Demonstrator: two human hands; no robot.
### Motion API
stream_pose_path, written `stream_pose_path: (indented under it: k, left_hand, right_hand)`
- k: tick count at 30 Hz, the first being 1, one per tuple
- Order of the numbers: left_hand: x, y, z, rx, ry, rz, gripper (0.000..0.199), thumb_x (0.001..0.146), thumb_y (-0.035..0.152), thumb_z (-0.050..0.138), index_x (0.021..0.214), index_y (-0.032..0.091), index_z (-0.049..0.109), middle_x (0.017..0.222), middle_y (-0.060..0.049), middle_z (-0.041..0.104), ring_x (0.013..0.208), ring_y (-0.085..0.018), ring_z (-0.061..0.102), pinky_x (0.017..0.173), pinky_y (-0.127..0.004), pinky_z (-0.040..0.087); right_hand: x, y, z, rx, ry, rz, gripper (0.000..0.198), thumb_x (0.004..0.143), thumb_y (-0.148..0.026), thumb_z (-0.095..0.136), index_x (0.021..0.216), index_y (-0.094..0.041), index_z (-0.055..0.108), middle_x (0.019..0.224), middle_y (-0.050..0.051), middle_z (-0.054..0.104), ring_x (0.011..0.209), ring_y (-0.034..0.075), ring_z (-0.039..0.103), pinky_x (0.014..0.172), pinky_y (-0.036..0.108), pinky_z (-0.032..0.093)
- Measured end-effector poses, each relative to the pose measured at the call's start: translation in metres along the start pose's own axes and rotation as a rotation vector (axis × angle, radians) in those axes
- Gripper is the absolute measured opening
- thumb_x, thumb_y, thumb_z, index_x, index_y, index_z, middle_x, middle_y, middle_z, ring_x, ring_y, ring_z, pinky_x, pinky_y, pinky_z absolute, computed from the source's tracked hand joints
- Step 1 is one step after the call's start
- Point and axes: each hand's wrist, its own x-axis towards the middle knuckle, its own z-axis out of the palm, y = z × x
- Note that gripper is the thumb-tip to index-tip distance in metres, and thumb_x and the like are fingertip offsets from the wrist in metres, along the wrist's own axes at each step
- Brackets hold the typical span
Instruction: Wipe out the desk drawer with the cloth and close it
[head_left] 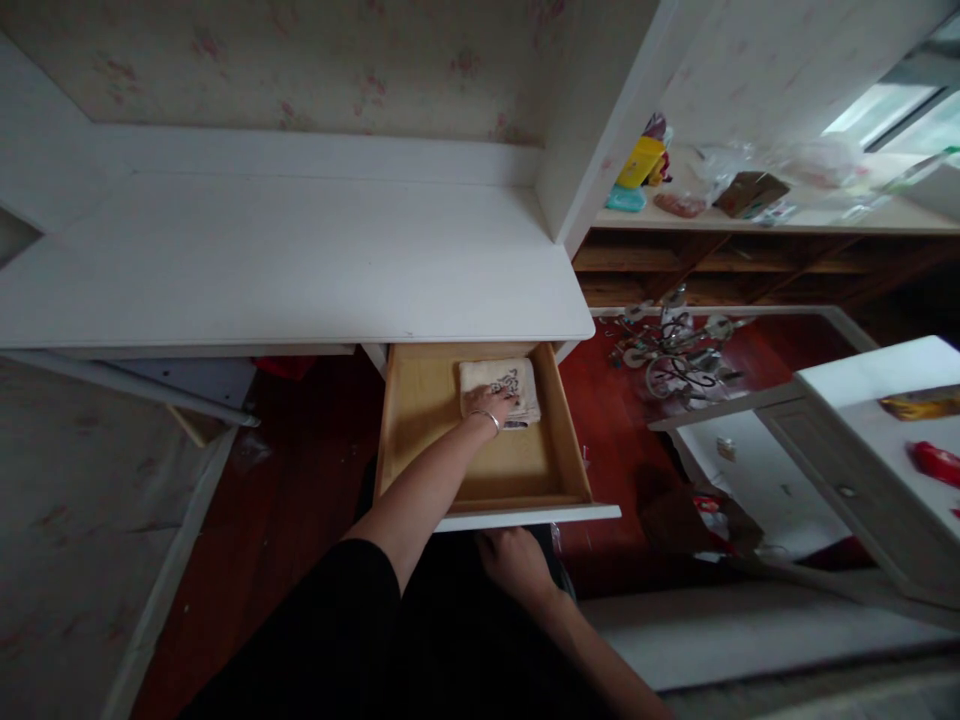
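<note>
One left hand [491,403] lies flat, seemingly unclenched, atop the folded cloth [500,390] in the drawer [420,420].

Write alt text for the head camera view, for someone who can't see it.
A person's left hand presses on a folded cream cloth inside an open wooden drawer under a white desk. Their right hand rests just below the drawer's white front.

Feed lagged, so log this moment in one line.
left hand: on folded cloth | cloth: in open drawer | right hand: under drawer front
</note>
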Motion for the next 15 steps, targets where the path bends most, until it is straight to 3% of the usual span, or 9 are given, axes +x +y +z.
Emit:
stream_pose_path:
  k: [3,9,15]
  left_hand:
    - [-0.004,0.01,0.004,0.009,0.022,-0.021,0.05,0.082,0.023,0.038,0.129,0.041,0.046,0.145,0.004,0.035,0.124,-0.034,0.032,0.093,-0.063,0.031]
    - [-0.019,0.024,0.017,0.026,-0.003,0.007,0.048,0.083,0.026,0.039,0.128,0.04,0.048,0.146,0.002,0.034,0.122,-0.037,0.032,0.089,-0.065,0.033]
    - [-0.049,0.036,0.038,0.019,-0.144,0.107,0.039,0.074,0.025,0.055,0.111,0.037,0.062,0.13,0.001,0.053,0.113,-0.028,0.044,0.096,-0.049,0.034]
  right_hand:
    - [0.001,0.0,0.0,0.001,-0.021,-0.001,0.03,0.091,-0.026,0.039,0.098,-0.024,0.068,0.097,0.008,0.071,0.088,0.022,0.067,0.075,0.027,0.045]
    - [0.002,0.002,0.0,-0.004,-0.041,0.0,0.031,0.091,-0.029,0.039,0.097,-0.024,0.069,0.097,0.008,0.071,0.091,0.022,0.066,0.079,0.028,0.045]
    - [0.005,0.004,0.001,0.024,-0.066,-0.038,0.032,0.091,-0.028,0.04,0.106,-0.022,0.067,0.11,0.009,0.067,0.102,0.024,0.062,0.088,0.03,0.042]
